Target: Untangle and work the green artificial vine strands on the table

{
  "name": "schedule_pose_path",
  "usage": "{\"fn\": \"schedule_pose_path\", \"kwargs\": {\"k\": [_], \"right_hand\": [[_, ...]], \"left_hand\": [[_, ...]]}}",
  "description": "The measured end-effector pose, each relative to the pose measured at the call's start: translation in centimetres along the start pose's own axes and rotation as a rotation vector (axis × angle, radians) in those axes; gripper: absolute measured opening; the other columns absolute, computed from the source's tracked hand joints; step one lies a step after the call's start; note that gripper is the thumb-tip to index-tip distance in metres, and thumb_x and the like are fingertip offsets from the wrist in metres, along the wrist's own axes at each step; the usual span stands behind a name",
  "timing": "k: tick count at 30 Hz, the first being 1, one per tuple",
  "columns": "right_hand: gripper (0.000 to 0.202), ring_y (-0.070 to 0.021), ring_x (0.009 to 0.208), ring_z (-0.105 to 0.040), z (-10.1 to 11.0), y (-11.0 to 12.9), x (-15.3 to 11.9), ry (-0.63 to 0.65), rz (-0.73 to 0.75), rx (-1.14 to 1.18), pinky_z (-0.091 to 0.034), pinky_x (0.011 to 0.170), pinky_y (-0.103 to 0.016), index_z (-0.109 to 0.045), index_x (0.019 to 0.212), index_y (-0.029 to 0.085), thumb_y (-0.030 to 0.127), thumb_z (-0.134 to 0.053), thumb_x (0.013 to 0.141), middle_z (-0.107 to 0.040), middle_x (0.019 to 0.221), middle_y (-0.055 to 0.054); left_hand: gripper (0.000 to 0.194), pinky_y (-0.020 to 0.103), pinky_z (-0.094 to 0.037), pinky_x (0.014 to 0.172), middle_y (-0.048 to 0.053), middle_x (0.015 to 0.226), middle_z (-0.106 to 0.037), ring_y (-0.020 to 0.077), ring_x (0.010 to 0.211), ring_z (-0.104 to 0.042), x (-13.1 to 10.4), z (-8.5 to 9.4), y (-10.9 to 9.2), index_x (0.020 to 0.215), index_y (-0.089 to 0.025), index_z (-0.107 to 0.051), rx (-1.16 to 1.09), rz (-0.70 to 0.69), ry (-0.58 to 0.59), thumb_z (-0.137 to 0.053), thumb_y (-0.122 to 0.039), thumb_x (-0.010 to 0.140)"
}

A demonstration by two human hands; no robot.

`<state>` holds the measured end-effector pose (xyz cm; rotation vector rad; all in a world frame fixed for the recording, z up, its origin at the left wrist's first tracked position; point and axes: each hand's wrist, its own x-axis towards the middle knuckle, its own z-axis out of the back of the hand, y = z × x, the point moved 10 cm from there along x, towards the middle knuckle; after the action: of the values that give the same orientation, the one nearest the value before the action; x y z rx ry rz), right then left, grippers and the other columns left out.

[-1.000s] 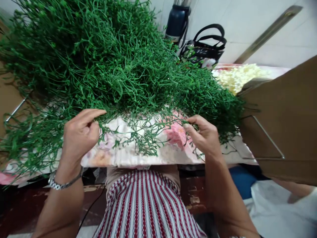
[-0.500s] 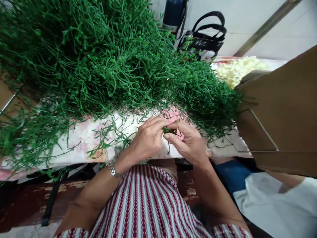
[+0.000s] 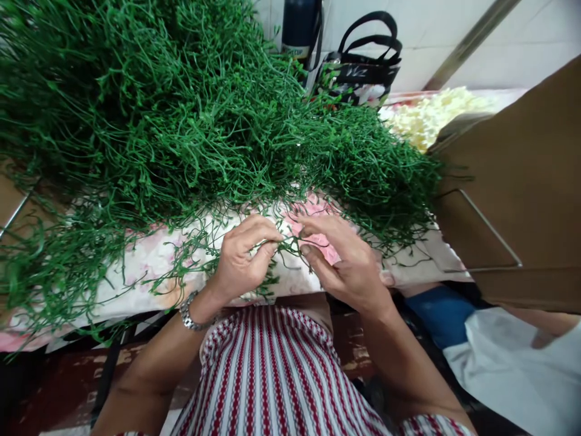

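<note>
Sprig: a thin green branching sprig (image 3: 291,243) is up between the two hands, above the near part of the table, in front of the big green heap.
Left hand: the left hand (image 3: 249,253) has thumb and forefinger pinched together on one end of the sprig.
Right hand: the right hand (image 3: 347,260) has thumb and forefinger apart, with the sprig's stems reaching toward the gap; whether the thumb touches them cannot be told.
Wristwatch: a silver metal-band watch (image 3: 190,312) circles the left wrist.
Loose sprigs: a few more green sprigs (image 3: 267,284) lie on the cloth, partly hidden by the left hand.
Tablecloth: pale floral cloth (image 3: 136,266), with a large pink flower print (image 3: 315,209) just beyond the hands.
Green heap: a tangled mass of green stems (image 3: 195,127) spreads across the table beyond both hands.
Behind the heap: a dark blue bottle (image 3: 297,27) and, beside it, a black flower-patterned handbag (image 3: 358,75).
Yellow pile: pale yellow pieces (image 3: 438,112) near the bag.
Cardboard: a brown cardboard box (image 3: 535,175) at the right, a bent metal wire (image 3: 492,229) against it.
Striped garment: red-and-white clothing (image 3: 276,369) on the person.
Neighbour: another person's white garment (image 3: 517,357), lower right.
</note>
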<state>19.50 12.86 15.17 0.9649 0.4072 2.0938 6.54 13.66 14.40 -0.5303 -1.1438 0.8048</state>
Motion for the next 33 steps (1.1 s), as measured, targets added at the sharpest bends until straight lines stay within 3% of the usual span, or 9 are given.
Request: {"fn": "schedule_pose_path", "kwargs": {"k": [5, 10, 13, 16, 18, 23, 28, 33], "right_hand": [[0.047, -0.0262, 0.108, -0.05, 3.6, 1.5, -0.3, -0.255, 0.069, -0.061, -0.043, 0.093, -0.046, -0.05, 0.123, 0.029, 0.021, -0.061, 0.078, -0.055, 0.116, -0.007], [0.044, -0.0268, 0.119, -0.046, -0.1, 1.8, 0.5, 0.034, 0.145, -0.015, -0.038, 0.101, -0.048, -0.051, 0.122, 0.023, 0.03, -0.06, 0.08, -0.057, 0.117, -0.009], [0.022, -0.0256, 0.12, -0.045, -1.0, 0.9, 0.5, 0.045, 0.113, 0.004, -0.037, 0.102, -0.049, -0.06, 0.102, 0.021, 0.027, -0.058, 0.081, -0.058, 0.114, -0.008], [0.014, -0.026, 0.122, -0.044, -1.3, 0.7, 0.3, 0.027, 0.133, -0.036, -0.035, 0.103, -0.05, -0.06, 0.094, 0.021, 0.025, -0.058, 0.081, -0.056, 0.119, -0.008], [0.013, -0.0233, 0.115, -0.05, -1.7, 0.9, 0.1, 0.048, 0.169, -0.061, -0.035, 0.102, -0.049, -0.058, 0.095, 0.022, 0.022, -0.055, 0.083, -0.062, 0.109, -0.007], [0.018, -0.0177, 0.088, -0.057, -2.8, 1.0, -0.2, 0.103, 0.199, -0.06, -0.041, 0.096, -0.044, -0.054, 0.104, 0.021, 0.02, -0.05, 0.086, -0.063, 0.088, -0.004], [0.02, -0.0177, 0.087, -0.055, -3.4, 0.9, -0.3, 0.143, 0.139, 0.016, -0.047, 0.079, -0.034, -0.052, 0.105, 0.016, 0.014, -0.044, 0.087, -0.061, 0.09, -0.008], [0.026, -0.02, 0.081, -0.05, -4.2, 0.7, -0.7, 0.172, 0.07, -0.099, -0.044, 0.074, -0.036, -0.051, 0.107, 0.011, 0.01, -0.036, 0.087, -0.057, 0.088, -0.011]], "left_hand": [[0.013, 0.026, -0.043, 0.065, 0.001, 0.072, -0.057, 0.0139, 0.074, -0.054, -0.4, -0.8, 2.3, 0.076, -0.017, -0.059, -0.204, 0.218, 0.082, -0.052, -0.007, 0.075], [0.011, 0.024, -0.037, 0.056, 0.0, 0.071, -0.051, 0.011, 0.064, -0.047, -1.2, -1.4, 2.9, 0.077, -0.019, -0.06, -0.435, 0.263, 0.055, -0.053, -0.011, 0.075], [0.006, 0.025, -0.038, 0.058, 0.002, 0.072, -0.053, 0.0131, 0.068, -0.049, -1.4, -1.9, 2.8, 0.074, -0.018, -0.061, -0.473, 0.28, 0.089, -0.056, -0.021, 0.076], [0.012, 0.024, -0.036, 0.053, 0.001, 0.068, -0.052, 0.0112, 0.061, -0.046, -1.7, -2.7, 3.1, 0.074, -0.016, -0.059, -0.391, 0.369, 0.172, -0.059, -0.028, 0.076], [0.009, 0.023, -0.035, 0.053, -0.001, 0.064, -0.052, 0.0099, 0.058, -0.045, -1.8, -2.7, 3.0, 0.073, -0.016, -0.059, -0.266, 0.388, 0.212, -0.06, -0.024, 0.077], [0.009, 0.024, -0.039, 0.061, -0.001, 0.065, -0.048, 0.0107, 0.064, -0.047, -1.3, -2.0, 1.8, 0.07, -0.016, -0.059, -0.12, 0.255, 0.206, -0.056, -0.013, 0.078], [0.011, 0.024, -0.041, 0.064, 0.001, 0.074, -0.05, 0.0119, 0.071, -0.05, -1.6, -2.4, 1.1, 0.075, -0.017, -0.059, 0.002, 0.148, 0.23, -0.052, -0.011, 0.079], [0.015, 0.023, -0.038, 0.059, 0.0, 0.066, -0.053, 0.0102, 0.06, -0.049, -2.3, -3.6, 0.9, 0.076, -0.016, -0.057, 0.234, 0.127, 0.295, -0.045, -0.013, 0.082]]}}
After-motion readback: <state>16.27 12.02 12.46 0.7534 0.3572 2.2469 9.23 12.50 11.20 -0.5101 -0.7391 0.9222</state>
